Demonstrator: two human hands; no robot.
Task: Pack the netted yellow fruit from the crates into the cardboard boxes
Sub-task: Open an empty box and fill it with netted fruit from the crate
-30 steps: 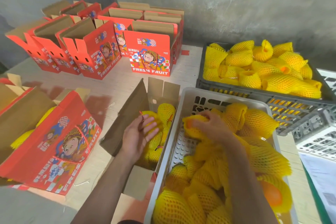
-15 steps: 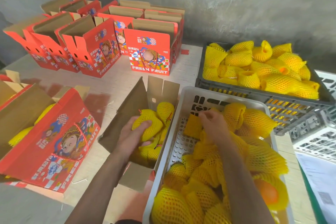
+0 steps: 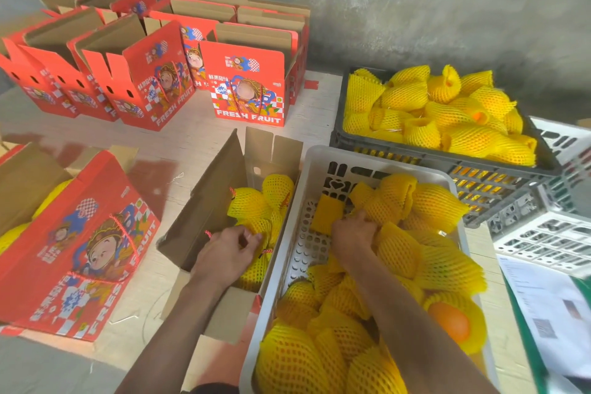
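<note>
An open cardboard box (image 3: 208,201) lies in front of me with several netted yellow fruit (image 3: 248,203) inside. My left hand (image 3: 228,253) is down in this box, its fingers curled on the net of a fruit (image 3: 256,269) near the box's right side. Beside it stands a white plastic crate (image 3: 319,158) heaped with netted fruit (image 3: 438,205). My right hand (image 3: 350,233) reaches into the crate and grips a netted fruit (image 3: 382,211) at the pile's far end. A loose flat piece of yellow net (image 3: 326,214) lies just left of that hand.
A dark grey crate (image 3: 415,155) full of netted fruit sits at the back right. Several open red "FRESH FRUIT" boxes (image 3: 246,86) stand along the back left. Another red box (image 3: 80,249) holding fruit lies at the left. Upturned white crates (image 3: 543,233) and papers (image 3: 550,307) are at the right.
My left hand set a netted fruit into the box and slid nearer, onto a lower fruit. My right hand moved from the loose net piece to a fruit at the pile's far end.
</note>
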